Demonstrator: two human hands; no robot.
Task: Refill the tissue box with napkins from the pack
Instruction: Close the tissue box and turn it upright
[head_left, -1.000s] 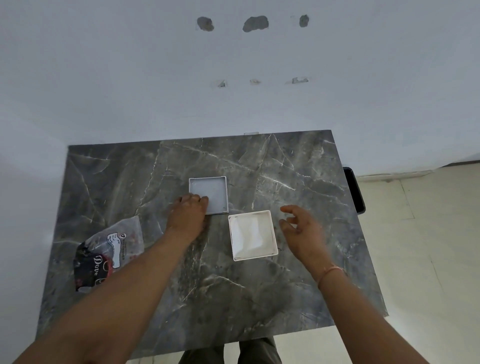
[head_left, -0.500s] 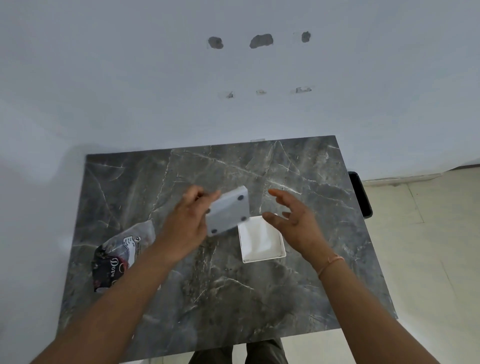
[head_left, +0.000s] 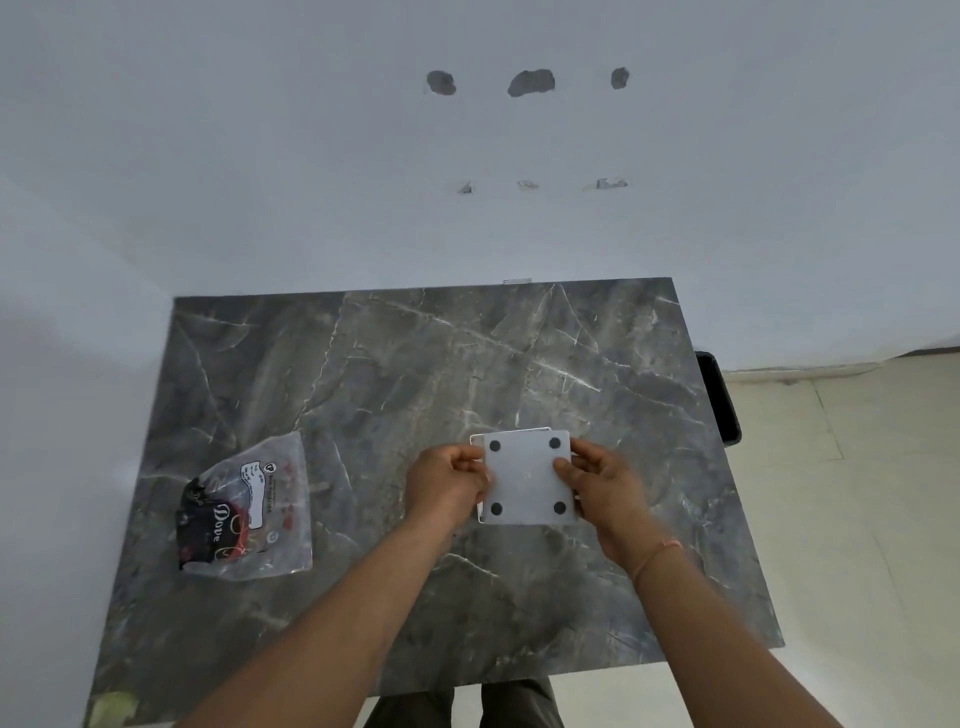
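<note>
A square grey base panel (head_left: 527, 480) with black round feet at its corners faces up. My left hand (head_left: 449, 480) grips its left edge and my right hand (head_left: 597, 480) grips its right edge. It is held over the white tissue box (head_left: 480, 440), which shows only as a thin white rim at the panel's top and left; I cannot tell whether they touch. The clear napkin pack (head_left: 249, 512) with dark printing lies flat on the left of the table, well apart from both hands. It looks nearly flat.
The grey marble table (head_left: 415, 374) stands against a white wall. A black object (head_left: 719, 397) sits past the table's right edge, above the tiled floor. My legs show below the table's near edge.
My left hand lifted the grey panel off the table, turned it feet up and carried it right over the white box. My right hand came in and gripped its other edge.
</note>
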